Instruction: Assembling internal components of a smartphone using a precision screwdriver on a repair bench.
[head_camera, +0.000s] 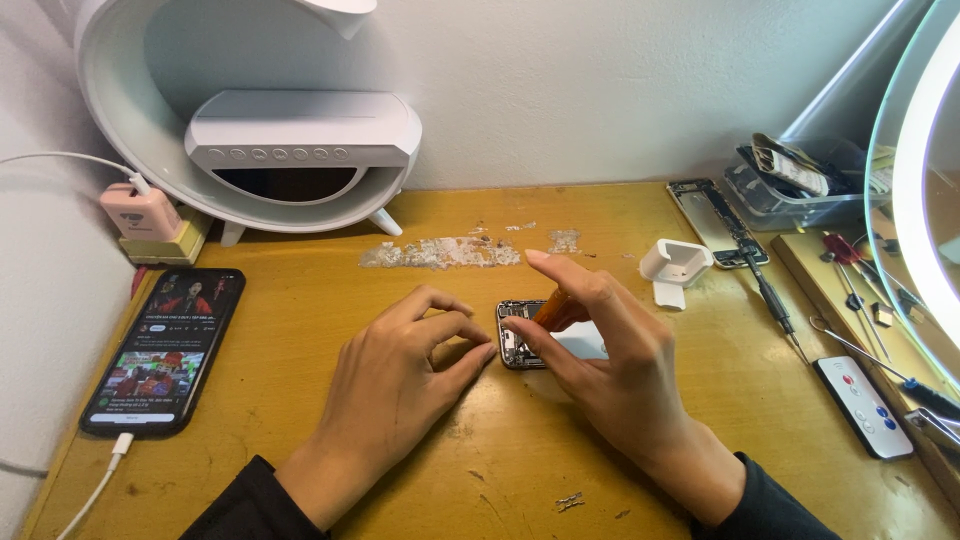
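A yellow wooden bench (300, 420), scuffed and marked, stands against a white wall; a strip of broken glass bits (440, 252) lies near its back edge; a round white lamp (250, 130) stands at the back left, and a lit ring mirror (925, 190) curves in at the right; a clear plastic tray (790, 200) at the back right holds folded scraps, too cluttered to tell apart; a black phone (165, 350) with a lit screen lies at the left, on a cable; an opened small device (520, 335) lies mid-bench between the hands; the left hand (400, 385) rests beside it, fingers curled and pressed at its edge; the right hand (610, 360) pinches an orange pry tool (558, 312) over it
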